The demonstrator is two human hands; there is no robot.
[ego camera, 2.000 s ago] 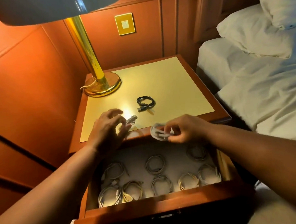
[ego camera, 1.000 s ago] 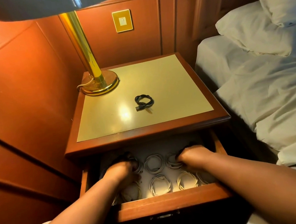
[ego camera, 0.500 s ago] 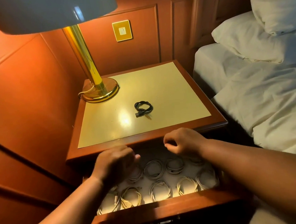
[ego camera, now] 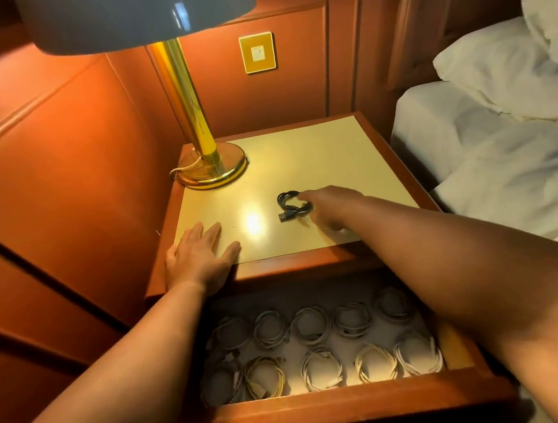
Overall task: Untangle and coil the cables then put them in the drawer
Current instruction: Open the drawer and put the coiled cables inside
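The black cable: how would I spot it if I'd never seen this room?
Find the bedside table with the brass lamp. The black cable lies on its pale top, at the right hand fingertips. It alone is black and outside the drawer.

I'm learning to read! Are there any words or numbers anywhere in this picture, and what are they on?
No readable words or numbers anywhere.
wall plate: one small dark mark on its white middle, too small to read.
black cable: no label visible.
white cables in the drawer: no labels visible.
lamp: no writing visible.
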